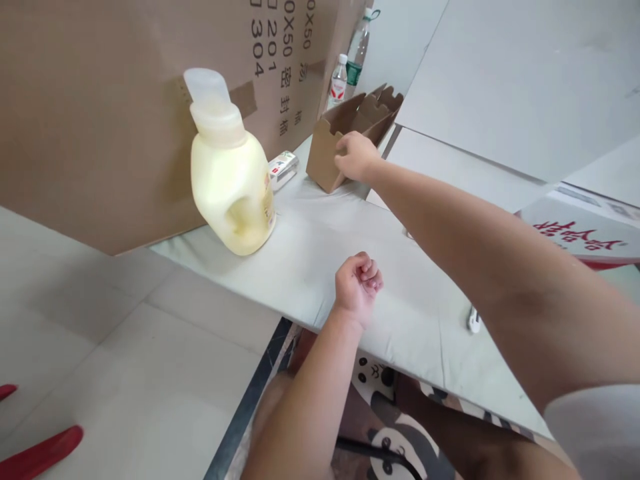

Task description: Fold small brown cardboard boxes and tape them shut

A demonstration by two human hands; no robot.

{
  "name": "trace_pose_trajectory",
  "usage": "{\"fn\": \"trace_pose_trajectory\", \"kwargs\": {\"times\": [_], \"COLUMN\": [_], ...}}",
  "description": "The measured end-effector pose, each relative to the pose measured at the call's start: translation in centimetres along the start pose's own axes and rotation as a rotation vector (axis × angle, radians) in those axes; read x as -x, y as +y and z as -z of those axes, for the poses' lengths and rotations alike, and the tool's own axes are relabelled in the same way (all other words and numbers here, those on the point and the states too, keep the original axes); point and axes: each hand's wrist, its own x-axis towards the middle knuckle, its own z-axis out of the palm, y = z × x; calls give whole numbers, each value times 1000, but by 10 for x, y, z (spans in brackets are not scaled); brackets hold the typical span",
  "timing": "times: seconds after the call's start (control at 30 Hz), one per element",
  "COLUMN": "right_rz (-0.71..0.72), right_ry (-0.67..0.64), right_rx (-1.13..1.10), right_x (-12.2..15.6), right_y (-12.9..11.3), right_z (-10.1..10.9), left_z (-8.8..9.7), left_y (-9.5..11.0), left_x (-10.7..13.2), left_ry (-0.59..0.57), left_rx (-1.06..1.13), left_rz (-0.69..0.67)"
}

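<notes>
My right hand (357, 157) reaches across to a small open-topped cardboard box (323, 157) with notched walls. Its fingers are bent against the near wall and corner of that box; part of the grip is hidden. My left hand (359, 283) rests over the cloth-covered table near its front edge, fingers curled into a fist, with nothing visible inside. To the left of the box stands a pale yellow jug (233, 180) with a moulded handle and a translucent cap. Between jug and box lies a small white package (283, 168) with printing.
A very large printed cardboard carton (125, 120) rises behind the jug. Two plastic bottles, a small one (338, 81) and a taller one (358, 50), stand behind the box. A white-handled object (473, 320) lies partly under my right arm. White panels (500, 80) border the right side.
</notes>
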Motion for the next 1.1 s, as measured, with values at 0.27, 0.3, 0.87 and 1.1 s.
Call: {"fn": "trace_pose_trajectory", "kwargs": {"times": [0.27, 0.3, 0.87, 1.1], "right_rz": [-33, -7, -239, -222], "right_ry": [117, 160, 724, 644], "right_rx": [75, 64, -219, -256], "right_x": [150, 176, 406, 422], "right_y": [-36, -37, 22, 35], "right_z": [77, 91, 131, 137], "left_z": [20, 22, -5, -13], "left_y": [23, 26, -33, -39], "left_x": [-4, -4, -17, -18], "left_ry": [579, 611, -180, -169], "left_rx": [-350, -396, -811, -915], "left_rz": [-769, -827, -782, -761]}}
